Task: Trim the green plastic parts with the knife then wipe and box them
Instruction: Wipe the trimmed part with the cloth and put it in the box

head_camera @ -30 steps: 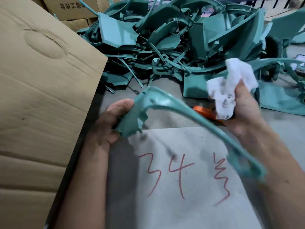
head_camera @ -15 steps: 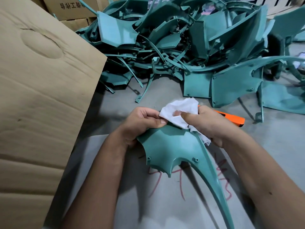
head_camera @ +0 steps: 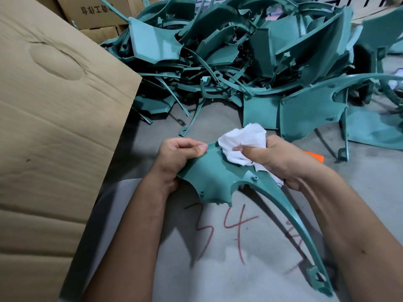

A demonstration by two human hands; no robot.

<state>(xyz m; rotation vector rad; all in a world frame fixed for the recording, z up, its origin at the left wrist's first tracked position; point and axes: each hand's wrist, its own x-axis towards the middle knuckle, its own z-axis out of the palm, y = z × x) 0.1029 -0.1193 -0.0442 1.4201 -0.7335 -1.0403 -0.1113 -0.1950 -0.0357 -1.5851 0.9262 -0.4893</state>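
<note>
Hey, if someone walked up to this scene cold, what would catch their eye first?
Probably the big heap of green plastic parts across the back. Next, at the centre, the left hand grips a green part while the right hand presses a white cloth on it. A large cardboard box fills the left.

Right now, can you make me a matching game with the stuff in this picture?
Things:
1. white cloth
2. green plastic part
3. orange knife
4. cardboard box

Where:
A. on the floor behind the right wrist
B. standing at the left
C. bunched in the right hand
D. gripped by the left hand

Pairs: 1-C, 2-D, 3-A, 4-B
</note>
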